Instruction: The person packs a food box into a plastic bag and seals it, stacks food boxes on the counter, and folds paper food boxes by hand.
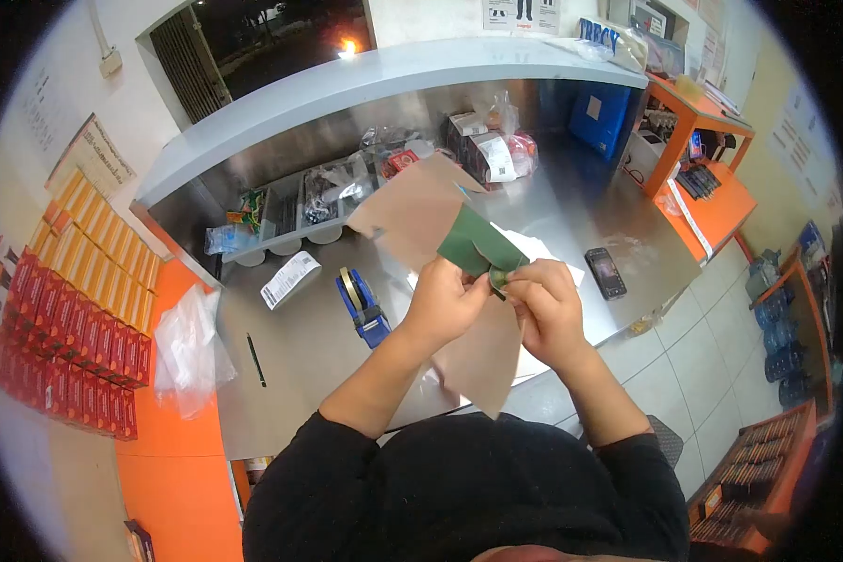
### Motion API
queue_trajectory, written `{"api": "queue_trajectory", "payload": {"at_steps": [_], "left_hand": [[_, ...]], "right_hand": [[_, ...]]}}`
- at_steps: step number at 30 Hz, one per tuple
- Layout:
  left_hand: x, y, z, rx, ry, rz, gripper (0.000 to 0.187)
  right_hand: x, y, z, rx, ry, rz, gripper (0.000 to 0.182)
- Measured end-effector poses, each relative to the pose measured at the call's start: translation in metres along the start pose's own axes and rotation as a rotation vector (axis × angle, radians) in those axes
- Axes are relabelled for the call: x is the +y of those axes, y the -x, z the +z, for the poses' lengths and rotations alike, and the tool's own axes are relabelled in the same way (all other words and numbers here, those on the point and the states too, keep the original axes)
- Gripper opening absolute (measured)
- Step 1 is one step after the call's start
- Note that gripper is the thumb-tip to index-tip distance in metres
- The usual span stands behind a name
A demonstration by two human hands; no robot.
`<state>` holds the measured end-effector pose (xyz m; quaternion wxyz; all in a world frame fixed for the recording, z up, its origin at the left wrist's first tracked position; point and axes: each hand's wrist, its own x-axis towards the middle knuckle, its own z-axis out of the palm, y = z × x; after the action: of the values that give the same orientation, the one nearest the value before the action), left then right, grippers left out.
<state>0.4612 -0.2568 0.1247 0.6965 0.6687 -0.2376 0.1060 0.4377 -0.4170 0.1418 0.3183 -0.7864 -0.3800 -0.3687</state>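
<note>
My left hand [445,304] is closed on a dark green piece of paper [478,239], thumb along its lower edge. My right hand [551,314] pinches the same green paper from the other side, fingertips close to my left thumb, where the paper curls into a small roll or fold. Beneath both hands lies a large sheet of brown paper [407,211], its lower corner pointing toward my body. White sheets [534,245] show under it. Left of my left forearm stands a blue tape dispenser [373,326] with a roll of tape.
On the metal counter [318,393] lie a dark pencil [256,361], a white labelled packet [291,279] and a black handheld device [606,273]. A grey divided tray [286,220] and dark boxes [487,150] line the back. Red cartons [70,337] are stacked at left.
</note>
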Motion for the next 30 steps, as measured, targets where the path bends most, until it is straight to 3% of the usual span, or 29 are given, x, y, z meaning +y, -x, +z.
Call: {"api": "queue_trajectory", "payload": {"at_steps": [4, 6, 9, 10, 12, 13, 14, 15, 16, 17, 18, 20, 22, 25, 28, 30], "left_hand": [[0.000, 0.008, 0.011, -0.080, -0.148, -0.048, 0.025], [-0.005, 0.007, 0.013, -0.063, -0.148, -0.091, 0.029], [-0.015, 0.005, 0.014, -0.034, 0.255, 0.092, 0.026], [-0.015, 0.005, 0.007, -0.067, 0.265, -0.028, 0.029], [-0.017, 0.007, 0.004, -0.116, 0.279, -0.160, 0.031], [-0.019, 0.007, 0.010, -0.069, 0.055, -0.114, 0.031], [-0.022, 0.008, 0.018, -0.031, -0.162, -0.070, 0.030], [-0.037, 0.012, 0.021, -0.129, -0.517, 0.107, 0.034], [-0.044, 0.019, 0.033, -0.211, -0.612, -0.062, 0.032], [-0.049, 0.025, 0.043, -0.214, -0.598, -0.048, 0.031], [-0.052, 0.028, 0.050, -0.216, -0.588, -0.031, 0.029], [-0.051, 0.028, 0.052, -0.135, -0.421, -0.120, 0.028], [-0.079, 0.029, 0.048, -0.038, -0.224, -0.127, 0.024], [-0.082, 0.024, 0.041, -0.041, -0.179, -0.156, 0.020], [-0.068, 0.012, 0.043, -0.109, -0.454, -0.049, 0.016], [-0.077, 0.010, 0.046, -0.125, -0.658, 0.158, 0.014]], "right_hand": [[-0.007, -0.001, 0.012, 0.212, 0.013, 0.145, 0.015], [-0.003, -0.003, 0.013, 0.222, -0.012, 0.170, 0.015], [0.016, -0.006, 0.002, 0.012, 0.015, 0.048, 0.013], [0.019, -0.005, -0.004, 0.016, 0.021, 0.063, 0.013], [0.023, -0.003, -0.015, -0.253, -0.102, 0.082, 0.017], [0.023, -0.003, -0.018, -0.236, -0.234, 0.194, 0.036], [0.017, -0.009, -0.017, -0.015, -0.128, 0.182, 0.045], [0.009, -0.017, -0.014, 0.201, -0.010, 0.175, 0.055], [0.011, -0.018, -0.012, 0.219, 0.025, 0.248, 0.070], [0.011, -0.021, -0.009, 0.286, 0.005, 0.271, 0.049], [0.020, -0.013, -0.011, 0.296, 0.035, 0.315, 0.049], [0.041, 0.005, -0.010, 0.032, 0.134, -0.011, 0.029], [0.045, 0.018, -0.003, 0.062, 0.019, -0.048, 0.014], [0.056, 0.034, 0.005, -0.053, 0.011, 0.096, 0.017], [0.064, 0.040, 0.010, -0.129, -0.050, 0.196, 0.016], [0.058, 0.040, 0.012, -0.178, -0.191, 0.429, 0.011]]}}
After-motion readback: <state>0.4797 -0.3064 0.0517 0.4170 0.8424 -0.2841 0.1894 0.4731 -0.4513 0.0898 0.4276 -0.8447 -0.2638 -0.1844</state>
